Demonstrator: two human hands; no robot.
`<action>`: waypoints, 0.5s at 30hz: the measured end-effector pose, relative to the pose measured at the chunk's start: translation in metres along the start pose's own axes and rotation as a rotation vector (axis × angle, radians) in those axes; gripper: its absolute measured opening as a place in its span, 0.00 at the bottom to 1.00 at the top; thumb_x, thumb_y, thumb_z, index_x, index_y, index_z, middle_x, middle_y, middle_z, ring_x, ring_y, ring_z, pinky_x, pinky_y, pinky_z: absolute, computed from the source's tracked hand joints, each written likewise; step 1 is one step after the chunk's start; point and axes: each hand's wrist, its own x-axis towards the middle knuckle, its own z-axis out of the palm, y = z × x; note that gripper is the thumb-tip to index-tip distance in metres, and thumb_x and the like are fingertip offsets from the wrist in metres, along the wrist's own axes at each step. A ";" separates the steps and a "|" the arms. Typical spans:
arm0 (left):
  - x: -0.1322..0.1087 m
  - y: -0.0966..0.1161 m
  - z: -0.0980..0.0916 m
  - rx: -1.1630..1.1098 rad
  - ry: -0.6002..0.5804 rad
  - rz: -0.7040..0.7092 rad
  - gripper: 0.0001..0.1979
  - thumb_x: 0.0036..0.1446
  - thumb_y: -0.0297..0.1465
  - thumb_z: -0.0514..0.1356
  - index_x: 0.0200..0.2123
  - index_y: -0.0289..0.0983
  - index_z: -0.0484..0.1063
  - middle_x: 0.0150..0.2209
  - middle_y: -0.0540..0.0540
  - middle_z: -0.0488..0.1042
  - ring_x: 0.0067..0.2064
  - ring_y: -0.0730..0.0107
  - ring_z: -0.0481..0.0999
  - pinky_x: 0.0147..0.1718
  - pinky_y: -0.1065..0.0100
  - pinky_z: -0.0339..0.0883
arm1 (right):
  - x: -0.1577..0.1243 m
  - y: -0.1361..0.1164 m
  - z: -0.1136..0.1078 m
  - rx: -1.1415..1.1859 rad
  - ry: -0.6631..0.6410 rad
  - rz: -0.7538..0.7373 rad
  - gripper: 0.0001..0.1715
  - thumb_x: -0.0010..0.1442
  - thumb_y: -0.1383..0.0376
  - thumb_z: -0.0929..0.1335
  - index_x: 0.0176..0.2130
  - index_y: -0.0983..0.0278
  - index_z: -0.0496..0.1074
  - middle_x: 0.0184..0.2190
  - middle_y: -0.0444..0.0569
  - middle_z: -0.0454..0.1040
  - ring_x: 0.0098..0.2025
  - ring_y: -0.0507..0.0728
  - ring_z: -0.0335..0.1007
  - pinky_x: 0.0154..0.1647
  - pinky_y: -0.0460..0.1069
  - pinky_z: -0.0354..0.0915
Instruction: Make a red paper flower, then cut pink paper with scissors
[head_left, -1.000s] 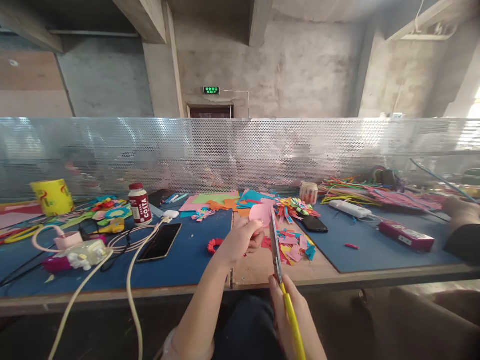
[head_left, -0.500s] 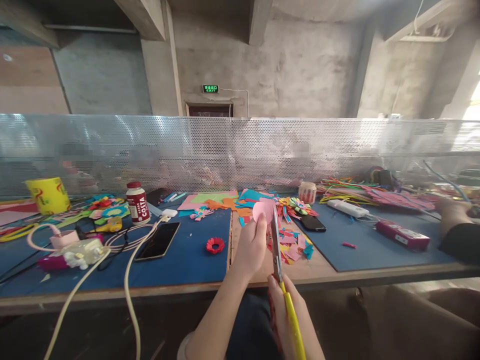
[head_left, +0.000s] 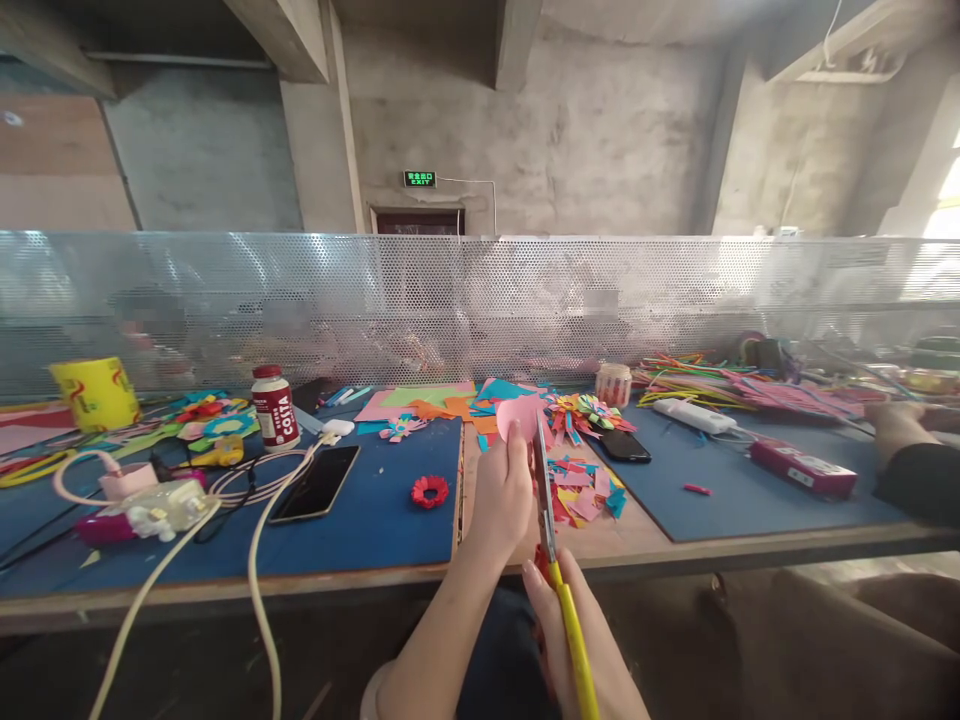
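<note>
My left hand (head_left: 508, 487) pinches a piece of pink paper (head_left: 517, 414) with a rounded left edge, thumb on top. My right hand (head_left: 564, 610) is wrapped round the yellow handles of a pair of scissors (head_left: 545, 500). The blades point up and away from me, and their tips meet the right part of the paper. Whether the blades are apart is hard to make out. Beyond and right of the scissors lie coloured paper scraps (head_left: 586, 490). A red paper ring (head_left: 430, 491) sits on the blue mat (head_left: 397, 540) to the left.
A phone (head_left: 315, 484), cables, a bottle (head_left: 275, 408) and a yellow roll (head_left: 95, 394) stand at left. To the right lie a black phone (head_left: 625, 446), a white power strip (head_left: 696, 416) and a magenta box (head_left: 802, 467). Another person's arm (head_left: 907, 450) reaches in at far right. A perforated metal screen (head_left: 420, 300) runs behind.
The pink paper and the scissors have shifted slightly left, and the paper has turned a little. Both hands keep their hold. At far right the other person's hand has moved.
</note>
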 end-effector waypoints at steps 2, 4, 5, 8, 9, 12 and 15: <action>0.000 0.001 0.000 0.013 0.009 0.013 0.24 0.60 0.47 0.43 0.17 0.40 0.52 0.15 0.53 0.56 0.19 0.73 0.57 0.20 0.70 0.49 | 0.000 0.000 0.000 0.011 -0.032 0.024 0.21 0.54 0.46 0.63 0.28 0.61 0.64 0.15 0.38 0.59 0.21 0.52 0.61 0.20 0.45 0.57; -0.001 0.002 0.000 0.025 0.013 0.035 0.24 0.60 0.46 0.43 0.17 0.40 0.52 0.15 0.53 0.56 0.19 0.73 0.57 0.20 0.70 0.49 | 0.001 0.001 0.000 0.014 -0.055 0.033 0.21 0.54 0.46 0.62 0.28 0.61 0.62 0.13 0.37 0.56 0.20 0.52 0.60 0.20 0.45 0.56; -0.001 0.002 0.000 0.032 0.013 0.047 0.24 0.61 0.46 0.43 0.17 0.40 0.52 0.15 0.53 0.56 0.19 0.73 0.57 0.20 0.70 0.49 | 0.002 0.002 0.000 0.012 -0.065 0.032 0.22 0.55 0.45 0.62 0.27 0.60 0.62 0.12 0.36 0.54 0.20 0.52 0.60 0.20 0.45 0.56; -0.002 0.003 0.000 0.054 0.007 0.068 0.23 0.61 0.44 0.43 0.17 0.39 0.52 0.15 0.53 0.56 0.19 0.73 0.57 0.20 0.69 0.49 | 0.004 0.003 0.000 -0.011 -0.066 0.017 0.22 0.55 0.45 0.61 0.25 0.60 0.59 0.12 0.37 0.54 0.20 0.53 0.60 0.22 0.45 0.56; -0.003 0.003 0.000 0.063 0.003 0.071 0.23 0.61 0.44 0.43 0.17 0.39 0.52 0.15 0.53 0.56 0.19 0.73 0.57 0.20 0.69 0.48 | 0.004 0.003 0.000 -0.026 -0.055 0.012 0.23 0.55 0.45 0.61 0.24 0.60 0.58 0.13 0.38 0.56 0.21 0.53 0.61 0.22 0.45 0.57; -0.003 0.006 -0.003 0.109 -0.013 0.085 0.22 0.62 0.42 0.43 0.17 0.39 0.51 0.15 0.54 0.55 0.18 0.74 0.56 0.20 0.69 0.46 | 0.005 0.001 -0.001 -0.072 -0.027 0.003 0.24 0.55 0.44 0.60 0.23 0.60 0.56 0.17 0.41 0.64 0.22 0.53 0.61 0.24 0.45 0.57; -0.002 0.009 -0.006 0.176 0.001 0.099 0.22 0.63 0.40 0.42 0.18 0.39 0.50 0.14 0.54 0.54 0.18 0.74 0.55 0.20 0.68 0.46 | 0.003 -0.001 -0.001 -0.075 -0.033 -0.001 0.25 0.55 0.43 0.59 0.23 0.59 0.56 0.18 0.42 0.66 0.22 0.53 0.61 0.25 0.45 0.58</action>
